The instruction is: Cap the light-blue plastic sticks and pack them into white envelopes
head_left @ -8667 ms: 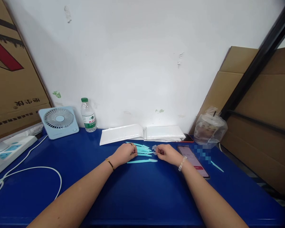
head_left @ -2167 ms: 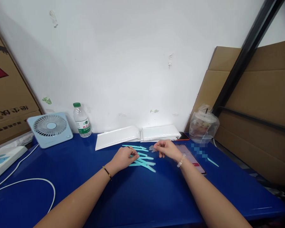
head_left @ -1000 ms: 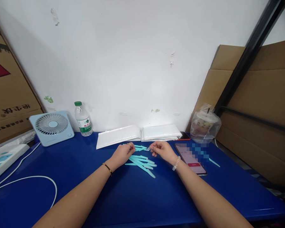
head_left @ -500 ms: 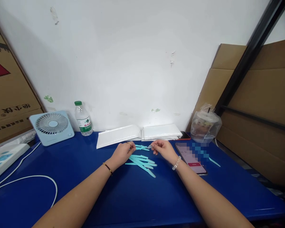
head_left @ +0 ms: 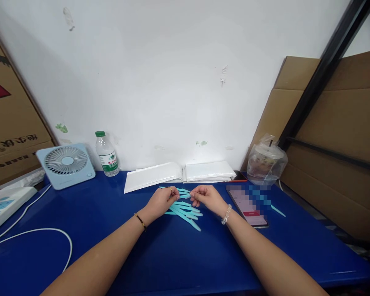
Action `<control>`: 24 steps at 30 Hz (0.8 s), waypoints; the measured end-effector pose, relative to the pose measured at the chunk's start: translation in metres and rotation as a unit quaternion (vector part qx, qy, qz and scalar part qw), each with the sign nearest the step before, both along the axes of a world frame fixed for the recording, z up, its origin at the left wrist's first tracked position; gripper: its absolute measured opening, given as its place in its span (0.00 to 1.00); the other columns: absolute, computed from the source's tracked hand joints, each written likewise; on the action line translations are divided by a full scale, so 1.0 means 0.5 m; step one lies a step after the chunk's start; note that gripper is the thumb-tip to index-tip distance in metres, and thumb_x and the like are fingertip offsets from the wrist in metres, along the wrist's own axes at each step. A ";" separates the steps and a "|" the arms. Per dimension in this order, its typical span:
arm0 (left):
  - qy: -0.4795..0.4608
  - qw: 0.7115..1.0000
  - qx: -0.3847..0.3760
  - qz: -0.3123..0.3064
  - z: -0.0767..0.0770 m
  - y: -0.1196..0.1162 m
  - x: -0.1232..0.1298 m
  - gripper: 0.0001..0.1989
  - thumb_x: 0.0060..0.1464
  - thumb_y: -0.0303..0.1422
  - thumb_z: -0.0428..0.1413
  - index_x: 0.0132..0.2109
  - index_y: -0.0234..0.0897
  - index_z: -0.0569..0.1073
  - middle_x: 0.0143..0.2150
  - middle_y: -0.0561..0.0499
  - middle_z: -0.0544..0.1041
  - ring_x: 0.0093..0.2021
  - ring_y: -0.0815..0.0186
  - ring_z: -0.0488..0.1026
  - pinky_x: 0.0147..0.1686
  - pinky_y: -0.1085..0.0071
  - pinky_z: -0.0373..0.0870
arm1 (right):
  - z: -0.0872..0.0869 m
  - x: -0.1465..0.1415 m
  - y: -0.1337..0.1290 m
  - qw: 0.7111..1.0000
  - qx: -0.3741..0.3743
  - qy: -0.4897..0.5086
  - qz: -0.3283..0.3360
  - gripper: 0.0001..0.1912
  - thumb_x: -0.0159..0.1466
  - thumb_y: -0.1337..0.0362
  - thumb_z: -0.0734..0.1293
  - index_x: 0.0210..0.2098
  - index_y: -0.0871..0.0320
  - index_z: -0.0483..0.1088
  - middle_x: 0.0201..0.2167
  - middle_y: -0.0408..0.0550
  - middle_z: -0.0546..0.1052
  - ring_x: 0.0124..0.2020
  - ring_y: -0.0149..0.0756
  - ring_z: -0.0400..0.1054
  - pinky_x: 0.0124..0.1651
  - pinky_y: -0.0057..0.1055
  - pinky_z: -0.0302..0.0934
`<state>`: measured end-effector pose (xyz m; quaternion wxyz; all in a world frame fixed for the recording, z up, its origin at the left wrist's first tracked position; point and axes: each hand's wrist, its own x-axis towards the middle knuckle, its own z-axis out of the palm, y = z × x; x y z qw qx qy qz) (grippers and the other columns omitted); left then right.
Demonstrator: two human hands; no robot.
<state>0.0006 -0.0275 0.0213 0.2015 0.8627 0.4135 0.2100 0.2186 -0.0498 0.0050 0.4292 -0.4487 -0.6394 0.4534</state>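
Note:
My left hand [head_left: 160, 201] is closed in a pinch around a turquoise eyebrow razor [head_left: 184, 196]. At the razor's far end, my right hand [head_left: 208, 197] has thumb and fingers pressed together on its clear cap, mostly hidden by the fingertips. Just behind the hands lie a few more turquoise razors [head_left: 183, 190], partly covered by my left fingers. In front of them a fanned pile of capped razors [head_left: 185, 215] rests on the blue table [head_left: 179, 259], tips pointing right.
White padded envelopes [head_left: 154, 174] lie along the wall, with a dark phone [head_left: 241, 176] beside them. Right of my hand is a larger phone [head_left: 245, 205] and another razor [head_left: 278, 211]. A bagged drink cup [head_left: 267, 162], water bottle [head_left: 107, 154], fan [head_left: 67, 164] and power strip [head_left: 9, 205] stand around.
My right hand has moved left, bringing the clear cap to the end of the razor in my left hand. The left hand has shifted slightly right, and the fingertips are now close together.

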 end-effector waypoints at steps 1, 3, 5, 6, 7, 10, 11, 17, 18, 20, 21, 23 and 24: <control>0.007 1.000 0.003 0.001 -0.002 0.003 -0.002 0.14 0.58 0.40 0.45 0.36 0.37 0.70 0.26 0.53 0.70 0.26 0.68 0.65 0.28 0.73 0.59 | 0.001 0.011 0.005 0.999 0.022 -0.033 -0.022 0.17 0.57 0.52 0.65 0.31 0.61 0.71 0.23 0.46 0.74 0.23 0.31 0.69 0.27 0.28 0.64; 0.016 1.000 0.024 0.006 -0.006 0.009 -0.006 0.11 0.56 0.39 0.47 0.38 0.38 0.71 0.30 0.52 0.73 0.31 0.66 0.68 0.32 0.72 0.61 | 0.001 0.038 0.016 0.985 0.084 -0.120 -0.094 0.13 0.59 0.56 0.64 0.32 0.60 0.72 0.23 0.46 0.74 0.24 0.33 0.69 0.30 0.29 0.63; 0.017 0.998 0.057 0.006 -0.010 0.015 -0.012 0.10 0.54 0.37 0.50 0.41 0.40 0.72 0.38 0.50 0.74 0.39 0.63 0.69 0.38 0.70 0.62 | -0.002 0.065 0.027 0.955 0.142 -0.217 -0.147 0.09 0.59 0.62 0.63 0.32 0.59 0.73 0.25 0.47 0.75 0.27 0.34 0.68 0.33 0.31 0.62; 0.019 0.997 0.071 0.000 -0.011 0.017 -0.014 0.10 0.54 0.37 0.51 0.42 0.41 0.72 0.41 0.49 0.73 0.42 0.62 0.68 0.40 0.69 0.62 | -0.004 0.075 0.031 0.940 0.162 -0.261 -0.151 0.07 0.59 0.65 0.63 0.32 0.59 0.73 0.27 0.47 0.75 0.28 0.34 0.68 0.35 0.31 0.62; 0.026 0.996 0.080 -0.009 -0.011 0.018 -0.016 0.10 0.53 0.37 0.52 0.42 0.41 0.72 0.43 0.49 0.73 0.44 0.61 0.68 0.42 0.69 0.62 | -0.008 0.083 0.035 0.927 0.174 -0.299 -0.144 0.07 0.58 0.68 0.63 0.32 0.59 0.73 0.28 0.47 0.75 0.30 0.35 0.68 0.36 0.31 0.61; 0.063 0.995 0.069 -0.042 -0.010 0.019 -0.019 0.09 0.53 0.38 0.52 0.40 0.42 0.74 0.42 0.50 0.74 0.44 0.61 0.68 0.43 0.68 0.61 | -0.016 0.085 0.038 0.905 0.183 -0.372 -0.100 0.07 0.56 0.71 0.64 0.34 0.59 0.73 0.32 0.47 0.73 0.31 0.33 0.66 0.38 0.30 0.60; 0.073 0.994 0.059 -0.047 -0.009 0.019 -0.019 0.10 0.53 0.38 0.52 0.39 0.42 0.74 0.41 0.50 0.75 0.43 0.61 0.68 0.42 0.69 0.60 | -0.018 0.082 0.037 0.900 0.181 -0.387 -0.089 0.07 0.56 0.70 0.65 0.34 0.59 0.73 0.33 0.47 0.72 0.32 0.33 0.66 0.38 0.29 0.59; 0.082 0.996 0.011 -0.040 -0.005 0.017 -0.019 0.09 0.52 0.38 0.52 0.31 0.39 0.74 0.32 0.51 0.75 0.33 0.65 0.69 0.32 0.72 0.59 | -0.011 0.052 0.026 0.860 0.196 -0.466 -0.074 0.03 0.58 0.68 0.64 0.30 0.60 0.70 0.32 0.49 0.70 0.33 0.34 0.65 0.35 0.28 0.58; 0.080 0.996 0.003 -0.038 -0.005 0.017 -0.020 0.09 0.52 0.38 0.52 0.30 0.39 0.73 0.31 0.51 0.75 0.32 0.65 0.69 0.30 0.72 0.59 | -0.009 0.049 0.025 0.853 0.201 -0.475 -0.073 0.03 0.58 0.70 0.63 0.30 0.60 0.69 0.32 0.49 0.70 0.33 0.34 0.65 0.35 0.28 0.57; 0.072 0.997 -0.006 -0.038 -0.009 0.019 -0.020 0.10 0.52 0.38 0.52 0.30 0.39 0.73 0.31 0.51 0.74 0.30 0.66 0.69 0.29 0.73 0.59 | -0.008 0.044 0.024 0.849 0.213 -0.478 -0.070 0.04 0.57 0.72 0.62 0.30 0.60 0.69 0.32 0.49 0.70 0.33 0.34 0.64 0.36 0.28 0.57; 0.066 0.997 -0.006 -0.035 -0.010 0.020 -0.020 0.10 0.53 0.38 0.51 0.30 0.39 0.72 0.31 0.51 0.74 0.30 0.66 0.69 0.28 0.73 0.59 | -0.008 0.043 0.023 0.854 0.216 -0.468 -0.067 0.05 0.56 0.73 0.62 0.29 0.60 0.68 0.32 0.49 0.70 0.32 0.34 0.64 0.36 0.28 0.57; 0.052 0.998 0.001 -0.019 -0.013 0.022 -0.020 0.10 0.53 0.39 0.50 0.32 0.38 0.72 0.31 0.51 0.74 0.30 0.66 0.69 0.28 0.73 0.59 | -0.007 0.041 0.020 0.884 0.205 -0.417 -0.056 0.05 0.56 0.72 0.61 0.29 0.59 0.68 0.30 0.47 0.70 0.30 0.32 0.64 0.34 0.27 0.57; 0.044 0.999 0.006 -0.009 -0.014 0.023 -0.020 0.11 0.54 0.39 0.50 0.32 0.38 0.72 0.30 0.51 0.74 0.30 0.66 0.69 0.28 0.73 0.60 | -0.006 0.041 0.018 0.905 0.190 -0.377 -0.047 0.04 0.57 0.71 0.61 0.30 0.59 0.68 0.29 0.46 0.70 0.28 0.31 0.63 0.32 0.26 0.57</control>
